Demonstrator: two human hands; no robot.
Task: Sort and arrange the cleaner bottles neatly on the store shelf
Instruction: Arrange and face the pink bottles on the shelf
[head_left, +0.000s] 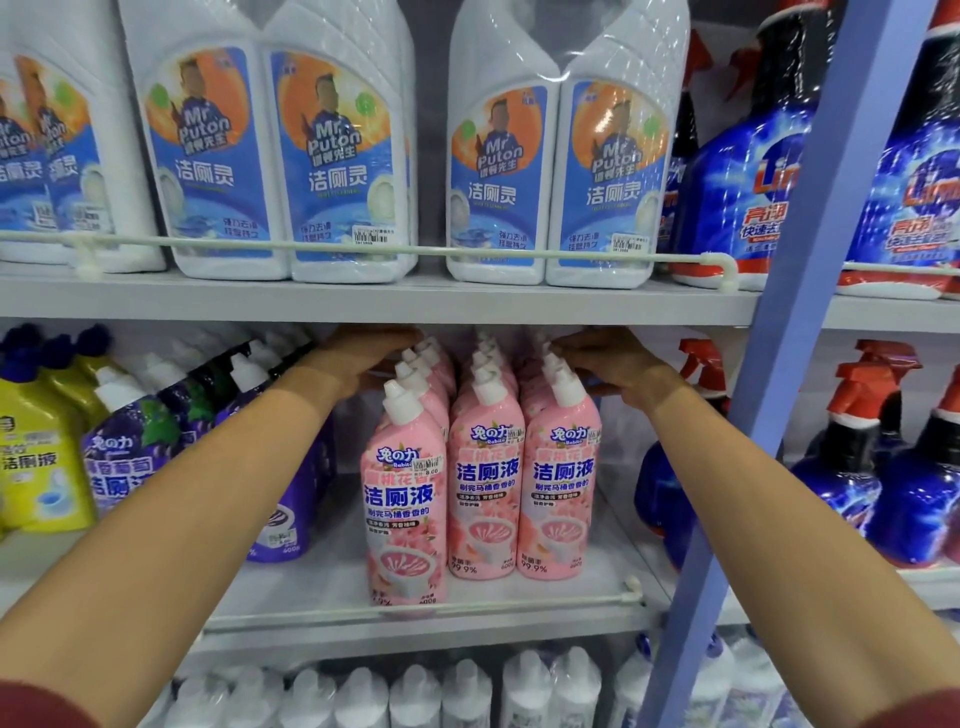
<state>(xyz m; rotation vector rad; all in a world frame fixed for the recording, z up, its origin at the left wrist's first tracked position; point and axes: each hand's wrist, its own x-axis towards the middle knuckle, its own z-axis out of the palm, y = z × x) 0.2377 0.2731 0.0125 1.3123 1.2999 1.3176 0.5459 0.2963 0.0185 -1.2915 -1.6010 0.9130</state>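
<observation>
The grey metal store shelf (395, 304) fills the view, its boards stacked one above another beside a blue upright post (769, 312). On the upper board stand large white plastic jugs with blue and orange labels (332, 156).

On the middle board (613, 561) the tall pink plastic cleaner bottles with white nozzle caps (485, 478) stand in three rows running to the back. They sit between slanting purple bottles (130, 457) and dark blue spray bottles with red triggers (841, 467). The front pink bottle of the left row (402, 499) stands forward of its two neighbours, close behind the thin white guard rail (415, 605).

Both bare arms reach deep under the upper board. The left hand (363, 353) lies against the caps of the left row and the right hand (608, 358) against the caps of the right row. Their fingers bend toward the bottles. Whether they clasp a neck or only press on the caps I cannot tell, as the fingertips are hidden.

These bottles look narrow and top-heavy. A pull or push applied high at the caps could topple a row like dominoes. That would likely drive the forward bottle against or over the low rail. The left forearm passes just beside the leaning purple bottles, so a sideways sweep could knock them further askew.
</observation>
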